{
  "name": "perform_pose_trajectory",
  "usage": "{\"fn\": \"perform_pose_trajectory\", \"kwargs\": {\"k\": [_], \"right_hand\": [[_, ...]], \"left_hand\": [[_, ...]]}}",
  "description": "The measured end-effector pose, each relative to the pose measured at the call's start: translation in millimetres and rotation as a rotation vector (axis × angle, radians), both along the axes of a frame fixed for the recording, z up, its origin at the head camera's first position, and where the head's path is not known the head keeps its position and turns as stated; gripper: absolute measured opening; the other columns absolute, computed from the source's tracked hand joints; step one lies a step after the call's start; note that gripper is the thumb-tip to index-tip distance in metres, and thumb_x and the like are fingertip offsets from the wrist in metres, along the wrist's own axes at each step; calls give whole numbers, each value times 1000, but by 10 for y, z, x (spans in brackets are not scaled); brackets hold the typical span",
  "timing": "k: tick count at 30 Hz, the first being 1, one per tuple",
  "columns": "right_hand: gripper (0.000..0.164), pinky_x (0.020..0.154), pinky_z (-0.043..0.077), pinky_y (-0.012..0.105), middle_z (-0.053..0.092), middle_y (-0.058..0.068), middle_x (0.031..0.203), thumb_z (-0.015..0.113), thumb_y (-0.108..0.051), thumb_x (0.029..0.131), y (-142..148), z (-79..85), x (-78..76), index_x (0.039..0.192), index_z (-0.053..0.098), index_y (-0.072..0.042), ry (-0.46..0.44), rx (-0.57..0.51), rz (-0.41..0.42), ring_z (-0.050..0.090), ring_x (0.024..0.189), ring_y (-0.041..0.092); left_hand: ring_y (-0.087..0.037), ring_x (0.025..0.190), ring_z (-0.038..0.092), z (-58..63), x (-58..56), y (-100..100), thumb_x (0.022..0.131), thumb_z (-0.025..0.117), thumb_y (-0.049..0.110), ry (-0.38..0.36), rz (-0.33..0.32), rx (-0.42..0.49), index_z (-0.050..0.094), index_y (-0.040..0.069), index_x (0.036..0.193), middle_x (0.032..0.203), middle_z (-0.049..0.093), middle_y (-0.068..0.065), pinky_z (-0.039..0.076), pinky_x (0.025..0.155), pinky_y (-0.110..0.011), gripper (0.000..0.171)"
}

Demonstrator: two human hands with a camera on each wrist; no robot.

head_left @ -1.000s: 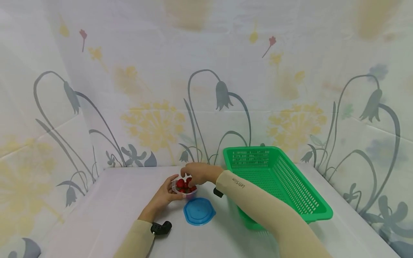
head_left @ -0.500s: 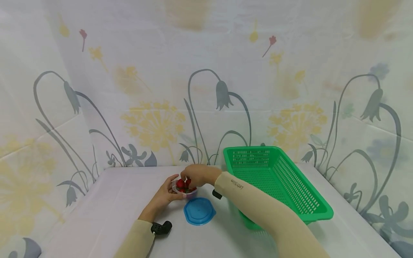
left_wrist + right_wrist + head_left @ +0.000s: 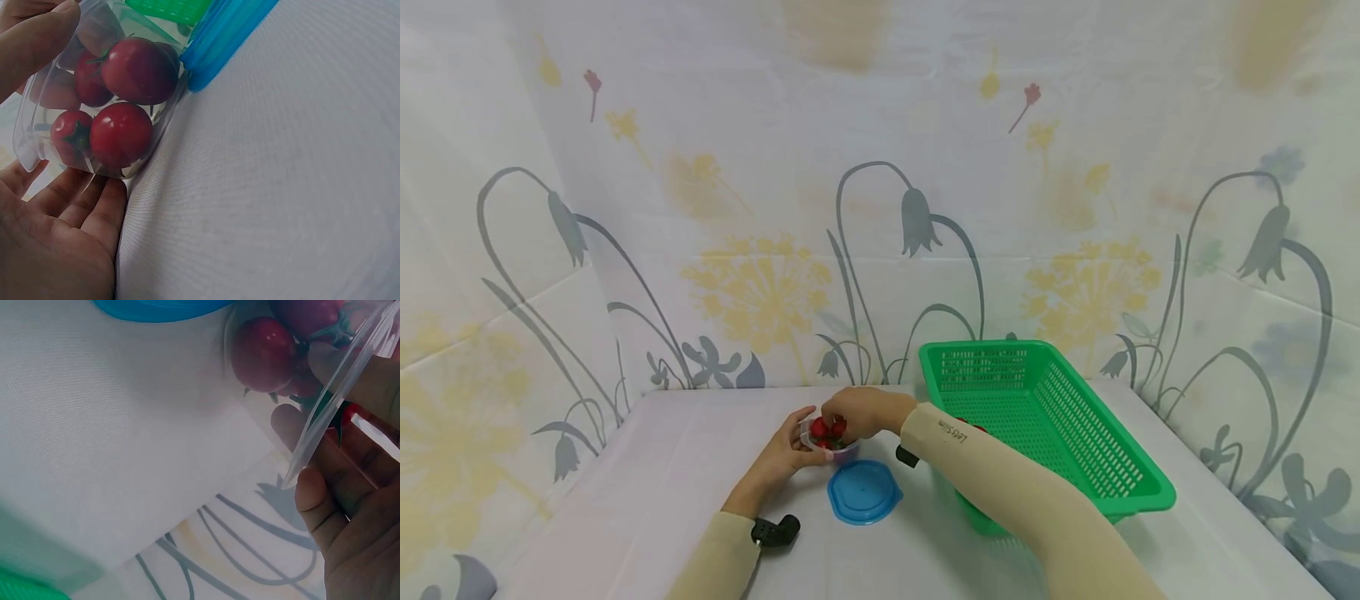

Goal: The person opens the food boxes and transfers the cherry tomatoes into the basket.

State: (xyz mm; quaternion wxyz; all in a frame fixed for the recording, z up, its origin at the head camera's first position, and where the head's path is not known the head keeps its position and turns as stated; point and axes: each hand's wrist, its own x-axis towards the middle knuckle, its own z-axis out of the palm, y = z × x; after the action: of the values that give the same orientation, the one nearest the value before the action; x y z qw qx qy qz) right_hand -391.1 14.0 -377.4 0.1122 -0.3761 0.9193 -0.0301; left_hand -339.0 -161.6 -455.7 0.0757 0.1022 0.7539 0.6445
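Observation:
A small clear plastic container [image 3: 847, 455] of red tomatoes [image 3: 122, 134] with green stems stands on the table. My left hand [image 3: 782, 454] grips it from the left, thumb at the near rim and fingers along its far side. From the right, my right hand [image 3: 863, 410] reaches over the rim, fingers bent down among the tomatoes. Seen in the right wrist view, its thumb and fingers close round a tomato [image 3: 340, 415] with a green stem, partly hidden behind the container's wall. A blue lid [image 3: 863, 493] lies flat just in front of the container.
A large green plastic basket [image 3: 1097, 433] stands to the right, partly under the right forearm. A few red tomatoes [image 3: 972, 426] show in it beside the sleeve. Behind the white table [image 3: 700, 442] hangs a flower-printed cloth [image 3: 880, 125].
My right hand has dipped lower into the container and its fingers have closed on a tomato. Red tomatoes in the basket have come into sight past the sleeve. The left hand stays put.

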Motion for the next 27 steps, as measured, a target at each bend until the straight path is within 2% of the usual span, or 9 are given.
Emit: {"fn": "perform_pose_trajectory", "kwargs": {"k": [3,10,21,27], "right_hand": [[25,70,52,21,64,-7,94,75,-11,82,0,1,-1,104,66,-19,-15,-17,-5,56,81,8],[22,69,52,21,62,-9,90,75,-11,82,68,29,18,100,66,-19,-35,-52,-27,56,81,9],[24,70,52,20,62,-8,92,75,-10,82,43,104,23,102,65,-19,-37,-92,6,56,83,8],[22,72,50,20,59,-9,91,74,-12,84,107,165,76,104,65,-17,-9,-137,51,54,84,8]], "left_hand": [[-33,123,51,11,8,0,77,81,15,9,3,-6,24,12,150,147,38,-19,42,101,-46,93],[-31,122,50,-11,-24,38,77,81,19,-9,-6,-16,27,17,149,150,35,-18,37,104,-50,90],[-34,125,48,27,-7,13,76,81,19,-14,17,-24,27,18,149,152,31,-18,36,105,-52,91],[-28,112,54,-22,-4,14,77,81,19,1,25,-39,27,16,149,146,38,-19,41,101,-49,90]]}}
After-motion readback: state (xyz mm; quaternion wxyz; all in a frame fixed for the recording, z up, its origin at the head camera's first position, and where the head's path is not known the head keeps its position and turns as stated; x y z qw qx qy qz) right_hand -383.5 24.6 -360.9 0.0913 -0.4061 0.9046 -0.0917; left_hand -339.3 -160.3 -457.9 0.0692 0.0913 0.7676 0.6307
